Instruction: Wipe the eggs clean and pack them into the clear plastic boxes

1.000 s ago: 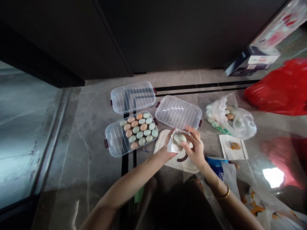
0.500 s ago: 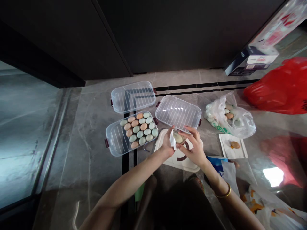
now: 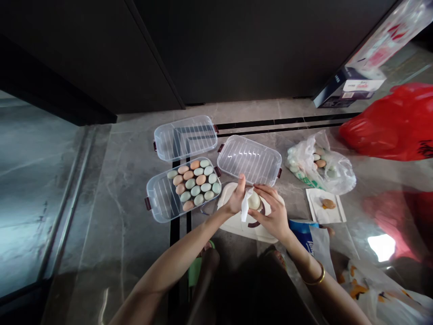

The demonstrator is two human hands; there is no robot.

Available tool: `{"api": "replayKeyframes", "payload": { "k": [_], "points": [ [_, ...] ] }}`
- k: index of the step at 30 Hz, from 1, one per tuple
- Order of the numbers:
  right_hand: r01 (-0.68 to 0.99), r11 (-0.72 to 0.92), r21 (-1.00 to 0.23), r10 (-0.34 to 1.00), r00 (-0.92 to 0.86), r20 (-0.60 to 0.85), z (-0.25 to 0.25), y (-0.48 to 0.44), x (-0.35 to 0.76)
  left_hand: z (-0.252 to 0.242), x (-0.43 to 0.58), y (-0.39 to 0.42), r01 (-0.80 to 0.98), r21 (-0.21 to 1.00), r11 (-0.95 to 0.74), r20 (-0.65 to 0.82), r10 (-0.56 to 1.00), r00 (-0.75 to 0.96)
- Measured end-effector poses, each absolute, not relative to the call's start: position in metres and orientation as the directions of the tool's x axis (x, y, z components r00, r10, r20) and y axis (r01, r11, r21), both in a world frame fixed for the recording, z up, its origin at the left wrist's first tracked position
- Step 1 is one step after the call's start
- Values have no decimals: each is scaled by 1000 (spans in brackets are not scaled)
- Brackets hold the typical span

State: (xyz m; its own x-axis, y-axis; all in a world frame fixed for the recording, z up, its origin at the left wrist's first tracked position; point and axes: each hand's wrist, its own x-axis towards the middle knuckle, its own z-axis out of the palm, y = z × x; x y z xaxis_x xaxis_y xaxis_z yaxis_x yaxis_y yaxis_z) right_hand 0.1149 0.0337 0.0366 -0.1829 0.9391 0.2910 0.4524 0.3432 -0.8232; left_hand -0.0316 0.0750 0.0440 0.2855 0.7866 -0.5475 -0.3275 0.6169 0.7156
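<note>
The right hand [image 3: 276,216] curls thumb and fingers around a pale egg [image 3: 254,201] above a white lid [image 3: 232,222]. The left hand [image 3: 234,201], thumb raised, meets a white tissue [image 3: 246,208] beside the egg; its hidden fingers' grip cannot be told. Leftward, a clear container [image 3: 161,197] holds eggs [image 3: 195,190].

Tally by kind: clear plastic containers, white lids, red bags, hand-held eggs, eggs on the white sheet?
Clear plastic containers: 3
White lid: 1
Red bag: 1
Hand-held egg: 1
Egg on the sheet: 1
Total: 7
</note>
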Motion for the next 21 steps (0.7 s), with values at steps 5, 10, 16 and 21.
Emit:
{"api": "replayKeyframes", "payload": {
  "k": [5, 10, 16, 21],
  "points": [
    [71, 95, -993, 982, -170, 82, 34, 32, 113, 46, -31, 71, -275, 779, 564, -507, 824, 255],
    [183, 109, -977, 994, -8, 110, 37, 34, 109, 36, -16, 69, -575, 557, 599, -684, 724, 91],
    [725, 241, -646, 938, -3, 346, 37, 45, 117, 34, -13, 67, -713, 435, 551, -615, 759, 212],
    [801, 286, -525, 945, -147, 292, 36, 48, 125, 38, -24, 63, -375, 812, 447, -402, 894, 195]
  ]
}}
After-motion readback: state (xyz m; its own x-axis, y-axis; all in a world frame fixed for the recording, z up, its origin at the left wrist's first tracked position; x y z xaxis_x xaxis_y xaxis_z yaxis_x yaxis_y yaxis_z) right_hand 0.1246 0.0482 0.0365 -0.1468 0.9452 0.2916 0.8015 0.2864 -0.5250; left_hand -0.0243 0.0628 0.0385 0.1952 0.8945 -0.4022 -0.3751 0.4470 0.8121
